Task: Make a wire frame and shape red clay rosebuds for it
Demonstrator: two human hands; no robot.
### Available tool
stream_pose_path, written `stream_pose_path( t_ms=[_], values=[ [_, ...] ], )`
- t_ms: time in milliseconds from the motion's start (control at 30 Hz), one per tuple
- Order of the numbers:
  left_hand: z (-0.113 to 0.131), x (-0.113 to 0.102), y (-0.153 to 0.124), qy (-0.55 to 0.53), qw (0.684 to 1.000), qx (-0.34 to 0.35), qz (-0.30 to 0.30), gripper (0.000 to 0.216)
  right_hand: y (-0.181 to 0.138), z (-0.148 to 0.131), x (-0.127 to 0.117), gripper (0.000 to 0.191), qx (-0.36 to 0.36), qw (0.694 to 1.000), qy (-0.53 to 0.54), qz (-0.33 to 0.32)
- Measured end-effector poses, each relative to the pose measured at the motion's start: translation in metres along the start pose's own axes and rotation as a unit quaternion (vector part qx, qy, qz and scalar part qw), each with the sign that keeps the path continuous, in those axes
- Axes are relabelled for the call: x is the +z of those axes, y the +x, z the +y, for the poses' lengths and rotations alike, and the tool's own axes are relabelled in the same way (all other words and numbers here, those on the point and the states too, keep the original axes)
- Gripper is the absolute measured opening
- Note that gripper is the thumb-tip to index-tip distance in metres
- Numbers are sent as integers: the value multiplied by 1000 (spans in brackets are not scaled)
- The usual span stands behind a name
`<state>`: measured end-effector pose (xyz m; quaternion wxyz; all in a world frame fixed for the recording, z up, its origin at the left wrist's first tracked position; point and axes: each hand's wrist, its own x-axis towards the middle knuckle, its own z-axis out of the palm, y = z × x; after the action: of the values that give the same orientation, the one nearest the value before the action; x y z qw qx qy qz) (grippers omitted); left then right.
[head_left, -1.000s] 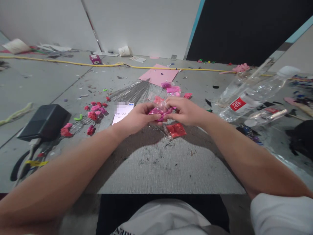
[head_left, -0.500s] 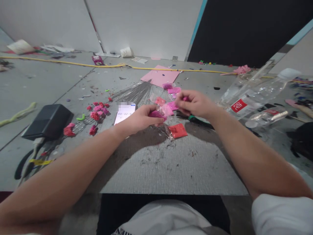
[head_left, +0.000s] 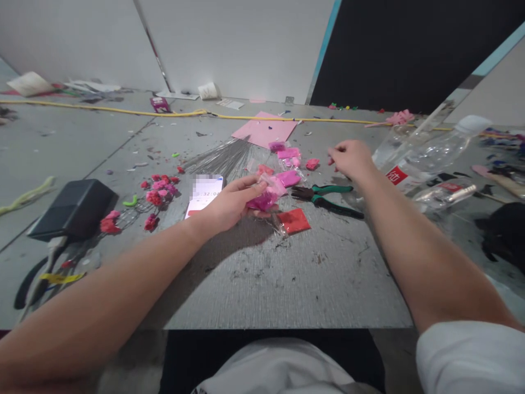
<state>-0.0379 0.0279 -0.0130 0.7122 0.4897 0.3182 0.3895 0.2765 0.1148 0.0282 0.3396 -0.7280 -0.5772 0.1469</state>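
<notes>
My left hand (head_left: 235, 201) is closed on a clear packet of magenta clay (head_left: 262, 201), over the middle of the table. My right hand (head_left: 350, 160) hovers off to the right, its thumb and fingers pinched together; what they hold, if anything, is too small to make out. Between the hands lie a reddish-pink lump (head_left: 312, 164) and several more clay packets, one bright pink (head_left: 289, 178). A red clay packet (head_left: 294, 220) rests nearer the table's front edge. Green-handled pliers (head_left: 328, 197) lie just below my right hand, jaws pointing left.
A phone (head_left: 205, 192) showing a timer lies behind my left wrist. Pink and red flower-like clusters (head_left: 158, 191) and a black adapter (head_left: 74, 208) are farther left. Thin wires (head_left: 221, 156) reach toward pink paper (head_left: 266, 130). Clear bottles (head_left: 430, 150) stand and lie at right.
My right hand has moved right, away from the packet in my left hand, uncovering the pliers and the reddish-pink lump. My left hand still holds its packet, now tilted differently.
</notes>
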Motion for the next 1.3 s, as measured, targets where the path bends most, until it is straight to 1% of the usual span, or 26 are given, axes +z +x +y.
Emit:
stream_pose_path(
  t_ms=[100,167,200,233,267,333,400,467,533,600,667,733,900,1067,1133,1200,1300],
  values=[
    [0,1,-1,-13,1000,-3,21,29,-25,-29,0,9,-59,994,48,-73],
    [-1,3,-1,-18,999,6,29,29,-50,-50,7,5,-129,965,130,-189],
    [-1,4,-1,-18,999,14,31,27,-63,-59,12,12,-160,946,137,-247],
    [-1,5,-1,-15,999,25,32,25,-75,-67,17,18,-189,931,137,-282],
    [-1,5,-1,-6,999,37,34,23,-86,-73,22,18,-216,920,134,-298],
    [0,5,0,46,995,69,49,20,-99,-78,31,20,-242,928,128,-251],
    [1,4,1,146,978,127,79,17,-102,-77,36,20,-249,930,143,-231],
    [2,2,2,244,943,197,107,13,-99,-72,38,21,-256,922,156,-246],
    [2,0,3,291,918,238,124,9,-96,-67,39,21,-262,916,166,-255],
    [2,-1,4,284,920,237,130,9,-95,-64,42,20,-263,917,190,-233],
    [1,-2,5,253,933,224,126,13,-98,-64,46,19,-263,917,227,-199],
    [0,-3,5,225,942,217,117,15,-103,-66,51,18,-262,914,252,-178],
    [-1,-7,5,208,953,201,96,18,-110,-68,56,15,-244,916,264,-177],
    [0,-7,4,174,965,177,80,20,-109,-65,55,20,-258,896,309,-187],
    [0,-6,3,140,974,164,68,21,-108,-66,54,18,-262,897,303,-186],
    [1,-4,3,112,980,151,62,22,-108,-66,52,16,-269,906,279,-171],
    [2,-3,2,104,981,149,68,21,-111,-65,54,15,-291,906,261,-161]
  ],
)
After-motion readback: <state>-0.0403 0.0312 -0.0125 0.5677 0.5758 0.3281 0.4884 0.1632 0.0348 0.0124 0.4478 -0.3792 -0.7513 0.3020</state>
